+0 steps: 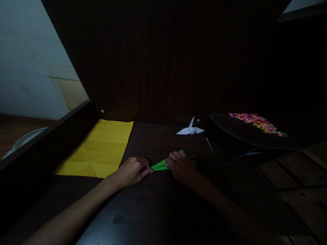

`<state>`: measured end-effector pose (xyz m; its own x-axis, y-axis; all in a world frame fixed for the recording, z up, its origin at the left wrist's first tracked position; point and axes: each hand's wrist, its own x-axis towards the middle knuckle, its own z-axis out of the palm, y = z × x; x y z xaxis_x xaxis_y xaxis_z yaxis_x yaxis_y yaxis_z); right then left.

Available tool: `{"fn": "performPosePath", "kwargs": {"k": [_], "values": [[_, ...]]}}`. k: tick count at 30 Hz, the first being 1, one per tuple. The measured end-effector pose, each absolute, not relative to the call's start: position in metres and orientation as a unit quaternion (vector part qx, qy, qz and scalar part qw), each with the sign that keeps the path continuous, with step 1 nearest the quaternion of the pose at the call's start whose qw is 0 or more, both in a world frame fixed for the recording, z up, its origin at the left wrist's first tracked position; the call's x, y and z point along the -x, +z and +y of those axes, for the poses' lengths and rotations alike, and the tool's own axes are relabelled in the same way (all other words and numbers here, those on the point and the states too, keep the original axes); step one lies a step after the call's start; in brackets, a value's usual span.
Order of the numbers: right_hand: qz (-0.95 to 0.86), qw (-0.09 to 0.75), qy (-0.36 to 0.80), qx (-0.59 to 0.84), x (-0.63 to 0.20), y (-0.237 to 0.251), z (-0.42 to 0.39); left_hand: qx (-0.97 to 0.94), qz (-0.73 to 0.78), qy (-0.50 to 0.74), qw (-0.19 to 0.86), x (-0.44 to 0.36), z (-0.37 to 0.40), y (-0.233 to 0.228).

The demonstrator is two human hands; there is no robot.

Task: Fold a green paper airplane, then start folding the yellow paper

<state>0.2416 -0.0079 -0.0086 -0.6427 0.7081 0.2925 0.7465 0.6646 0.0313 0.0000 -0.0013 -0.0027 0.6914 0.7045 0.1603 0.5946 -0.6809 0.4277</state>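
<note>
- Head view, looking forward and down: a dim scene in which a person's two bare hands worked on a strip of folded green paper (159, 165) at a dark wooden tabletop (120, 207).
- The green paper was near the middle of the tabletop, between and partly under the hands, its narrow point toward the left and its wider, looser end toward the right.
- The left hand (135, 168) had its fingers bent and closed on the narrow point, the thumb lying along the near side.
- The right hand (180, 166) had its fingers curled over the wider part, gripping it; the palm hid much of that end.
- Done, as far as could be judged: the green sheet had already been folded into a slim, tapering shape with layered edges.
- Left, by the same judgement: the folding looked unfinished, since loose green edges stuck out beyond the right hand; how many folds remained could not be told.
- Beyond the right hand, a white paper figure (189, 130) with pointed ends stood apart, apparently complete.
- To the left, a yellow sheet (99, 146) lay spread out, marked by a grid of creases but not folded up.
- At the right sat a dark object topped with a cluster of small pink, red and yellow pieces (258, 123).
</note>
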Motion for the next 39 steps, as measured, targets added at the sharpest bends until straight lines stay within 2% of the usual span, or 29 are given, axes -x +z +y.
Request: {"fn": "performPosePath", "kwargs": {"k": [6, 18, 39], "values": [[-0.916, 0.151, -0.05, 0.368, -0.241, -0.01, 0.0, -0.902, 0.348, 0.177, 0.187, -0.001, -0.002, 0.001], [-0.935, 0.106, -0.033, 0.337, -0.242, -0.003, -0.003, -0.894, 0.284, 0.177, 0.297, -0.007, -0.007, 0.007], [-0.924, 0.115, -0.006, 0.364, -0.237, -0.004, -0.005, -0.874, 0.37, 0.145, 0.279, -0.013, -0.01, 0.006]]}}
